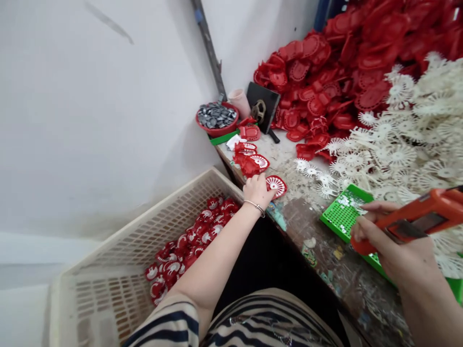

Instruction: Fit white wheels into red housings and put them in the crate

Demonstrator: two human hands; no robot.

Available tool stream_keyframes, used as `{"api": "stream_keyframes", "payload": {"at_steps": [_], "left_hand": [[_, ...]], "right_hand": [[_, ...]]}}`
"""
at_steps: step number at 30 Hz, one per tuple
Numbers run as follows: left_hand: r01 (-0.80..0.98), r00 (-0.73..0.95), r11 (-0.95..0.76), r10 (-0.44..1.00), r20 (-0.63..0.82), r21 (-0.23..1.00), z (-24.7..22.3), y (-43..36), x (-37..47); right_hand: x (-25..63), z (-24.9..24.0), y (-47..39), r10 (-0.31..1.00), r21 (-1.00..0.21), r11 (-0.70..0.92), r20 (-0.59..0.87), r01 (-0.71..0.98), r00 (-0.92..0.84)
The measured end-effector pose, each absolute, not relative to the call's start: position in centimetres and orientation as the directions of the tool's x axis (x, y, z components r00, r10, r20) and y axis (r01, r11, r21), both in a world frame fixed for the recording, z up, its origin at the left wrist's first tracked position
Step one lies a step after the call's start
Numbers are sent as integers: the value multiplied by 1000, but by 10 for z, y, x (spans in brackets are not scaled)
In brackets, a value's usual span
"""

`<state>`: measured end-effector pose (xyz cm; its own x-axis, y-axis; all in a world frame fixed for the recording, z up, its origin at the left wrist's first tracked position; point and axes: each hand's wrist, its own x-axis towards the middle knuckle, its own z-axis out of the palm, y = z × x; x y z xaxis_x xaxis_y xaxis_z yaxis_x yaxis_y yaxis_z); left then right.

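Note:
Near the table's edge, my left hand [257,191] has its fingers closed on a red plastic piece with a white spoked insert [276,186]. More red pieces with white inserts [259,163] lie just beyond that hand. My right hand [383,236] is wrapped round an orange power tool [427,214], with thumb and fingertips over a green perforated tray [340,219]. Small shiny parts [346,201] lie in the tray. Whether the right fingertips also pinch a small part is too small to tell.
Red parts [311,91] and white spoked parts [394,149] are heaped at the back and right. A red bowl [217,131] holds grey pieces beside a pink cup [239,102] and a black stand [265,103]. At lower left, a white crate [108,241] contains assembled pieces.

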<state>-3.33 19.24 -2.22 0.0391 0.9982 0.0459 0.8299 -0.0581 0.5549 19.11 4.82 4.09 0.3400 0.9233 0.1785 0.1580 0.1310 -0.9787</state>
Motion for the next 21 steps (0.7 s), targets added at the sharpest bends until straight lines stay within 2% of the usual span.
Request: {"api": "stream_keyframes", "payload": {"at_steps": [5,12,14,17,21], "left_hand": [[821,91,-49,995,-45,568,-17,205,-35],[698,103,-48,994,-33,715,-25,181,-38],[615,68,-28,997,-18,788,-28,164,-37],[355,23,-24,1000,17,935,-31,134,-36],[237,91,25,995,-48,971,-31,94,-32]], "right_hand": [[203,33,51,918,-981,131,175,144,357],[210,23,20,890,-981,38,119,189,441],[215,19,0,870,-984,3,89,176,484],[225,14,-32,812,-983,-34,76,178,579],[238,15,-63,677,-993,-58,34,99,735]]}}
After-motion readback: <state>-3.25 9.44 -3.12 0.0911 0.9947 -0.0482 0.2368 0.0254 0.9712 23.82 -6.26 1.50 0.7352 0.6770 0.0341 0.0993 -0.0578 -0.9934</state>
